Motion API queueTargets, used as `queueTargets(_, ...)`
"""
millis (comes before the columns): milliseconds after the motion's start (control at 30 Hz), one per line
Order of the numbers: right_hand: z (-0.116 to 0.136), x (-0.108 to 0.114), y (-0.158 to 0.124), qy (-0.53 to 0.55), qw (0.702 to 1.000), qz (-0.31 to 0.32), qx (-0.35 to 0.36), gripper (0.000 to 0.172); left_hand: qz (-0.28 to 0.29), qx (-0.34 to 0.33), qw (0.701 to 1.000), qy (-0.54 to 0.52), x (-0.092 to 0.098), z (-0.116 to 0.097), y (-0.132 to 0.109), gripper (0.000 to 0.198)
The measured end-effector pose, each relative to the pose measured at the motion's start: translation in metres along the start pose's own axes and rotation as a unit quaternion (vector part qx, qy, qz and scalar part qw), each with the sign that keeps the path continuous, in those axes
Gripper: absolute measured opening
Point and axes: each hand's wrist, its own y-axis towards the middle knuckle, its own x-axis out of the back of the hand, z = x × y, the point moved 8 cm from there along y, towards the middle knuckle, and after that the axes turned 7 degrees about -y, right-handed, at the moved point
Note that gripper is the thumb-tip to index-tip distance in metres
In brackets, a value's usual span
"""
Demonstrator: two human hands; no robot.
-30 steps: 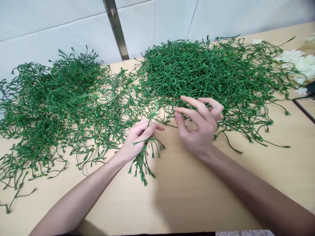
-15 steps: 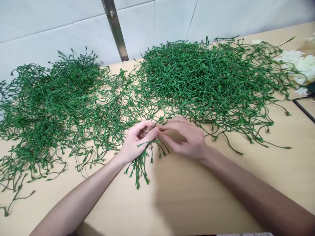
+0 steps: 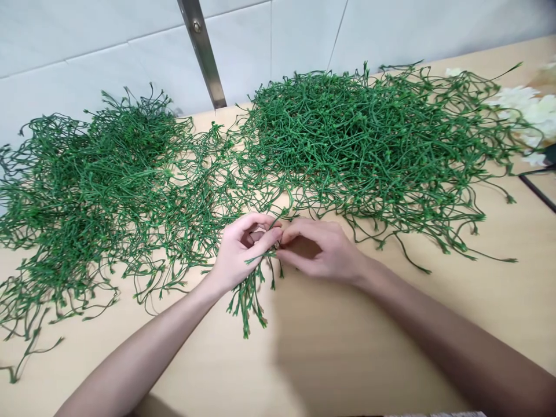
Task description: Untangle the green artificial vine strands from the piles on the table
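In the middle of the head view, a small bunch of green artificial stems (image 3: 247,298) hangs from my left hand (image 3: 241,249), whose thumb and fingers are closed round it. The tips of the stems point down toward the table. My right hand (image 3: 324,249) meets the left at the fingertips, its thumb and index finger pinched at the upper part of the bunch. What exactly lies between those right fingertips is mostly hidden. Just beyond both hands lies a large heap of loose green stems (image 3: 347,133).
A second heap of green stems (image 3: 82,185) spreads over the left of the wooden table (image 3: 347,353). White artificial flowers (image 3: 527,113) lie at the far right, near a black edge (image 3: 538,194). A metal strip (image 3: 204,52) stands against the tiled wall.
My right hand has shifted slightly down and left, its fingers drawn closer to the left fingertips. The hanging stems have swung a little to the right and bunched closer together.
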Motion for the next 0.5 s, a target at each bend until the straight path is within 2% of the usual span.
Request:
queueTargets(67,-0.006,-0.003,0.000,0.024,0.999,0.010,-0.032,0.003,0.004,-0.002,1.000,0.002,0.000,-0.001,0.000,0.017)
queueTargets(200,-0.016,-0.003,-0.001,0.068,0.994,0.001,-0.086,0.007,0.017,0.007,1.000,-0.002,-0.001,-0.001,0.000,0.018)
queueTargets(367,-0.031,-0.002,-0.004,0.131,0.975,-0.020,-0.177,0.006,0.001,0.019,0.999,-0.046,0.002,0.005,0.001,0.026)
queueTargets(500,-0.034,0.002,-0.003,0.136,0.971,-0.047,-0.191,0.006,-0.012,0.059,0.995,-0.077,0.003,0.012,0.001,0.032)
